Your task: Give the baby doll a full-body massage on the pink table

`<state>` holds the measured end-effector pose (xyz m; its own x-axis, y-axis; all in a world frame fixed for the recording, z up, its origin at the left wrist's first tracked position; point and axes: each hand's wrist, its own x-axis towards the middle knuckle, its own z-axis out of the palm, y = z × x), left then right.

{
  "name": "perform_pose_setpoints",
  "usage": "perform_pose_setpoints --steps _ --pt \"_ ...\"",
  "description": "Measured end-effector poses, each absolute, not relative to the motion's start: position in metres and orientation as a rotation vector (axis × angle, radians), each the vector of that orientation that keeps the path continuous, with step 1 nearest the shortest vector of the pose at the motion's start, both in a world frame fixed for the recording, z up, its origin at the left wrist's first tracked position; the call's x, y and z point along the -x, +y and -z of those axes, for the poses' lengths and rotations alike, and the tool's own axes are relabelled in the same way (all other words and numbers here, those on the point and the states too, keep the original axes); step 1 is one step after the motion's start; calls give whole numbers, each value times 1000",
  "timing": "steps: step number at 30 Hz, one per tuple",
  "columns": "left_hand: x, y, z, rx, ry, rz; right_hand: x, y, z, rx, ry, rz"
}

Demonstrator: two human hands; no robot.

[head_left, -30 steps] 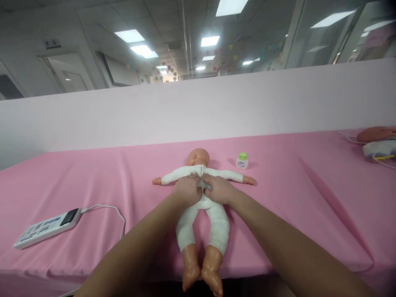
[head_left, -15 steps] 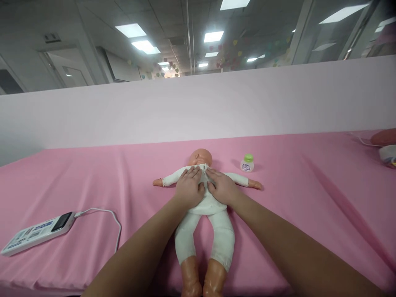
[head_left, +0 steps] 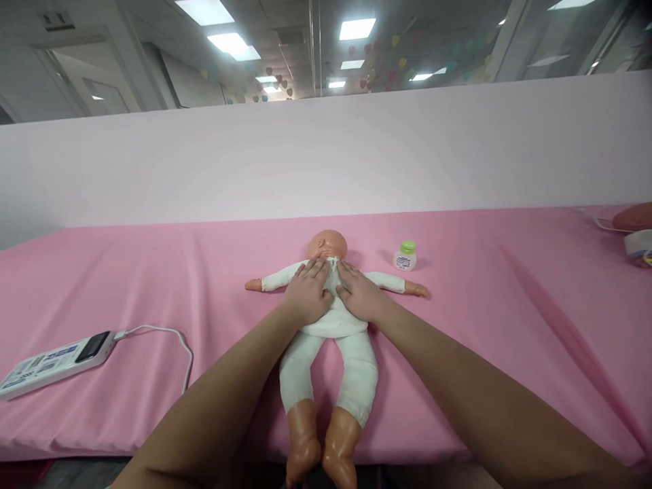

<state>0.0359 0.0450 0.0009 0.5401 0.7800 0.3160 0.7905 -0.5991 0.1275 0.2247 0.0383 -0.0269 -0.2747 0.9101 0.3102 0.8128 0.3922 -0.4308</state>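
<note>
A baby doll (head_left: 336, 318) with a white cloth body lies on the pink sheet (head_left: 458, 326), its head away from me and its arms spread out. Its feet reach past the near edge. My left hand (head_left: 309, 292) rests flat on the left side of the doll's upper body, fingers stretched toward the head. On the right side my right hand (head_left: 359, 292) lies flat in the same way. Neither hand grips anything. A small bottle (head_left: 405, 257) with a green cap stands beyond the doll's arm on the right.
A white power bank (head_left: 58, 363) lies at the left with a white cable (head_left: 186, 350) plugged into it. At the far right edge are an orange-brown object (head_left: 634, 217) and a white roll-like item (head_left: 639, 246). A low white wall (head_left: 326, 159) runs behind, with glass above.
The view has tilted down, so everything sits higher and more of the front edge shows. Both hands stay flat on the doll's upper body, with the fingers slightly closer to its neck.
</note>
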Motion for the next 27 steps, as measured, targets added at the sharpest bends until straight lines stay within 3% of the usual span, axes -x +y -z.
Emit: perform_pose_setpoints --steps 7,14,18,24,27 --pt "-34 57 3 2850 -1378 438 -225 48 28 1496 -2281 -270" --pt "-15 60 10 2667 -1716 1045 -220 34 16 1518 -2235 -55" --pt "6 49 -9 2448 -1986 1171 -229 25 7 1473 -2228 -2" --pt "30 -41 -44 2189 -1932 1443 -244 18 -2 1544 -2166 -130" --pt "44 -120 -31 2701 -1838 1481 -243 17 -3 1558 -2157 -165"
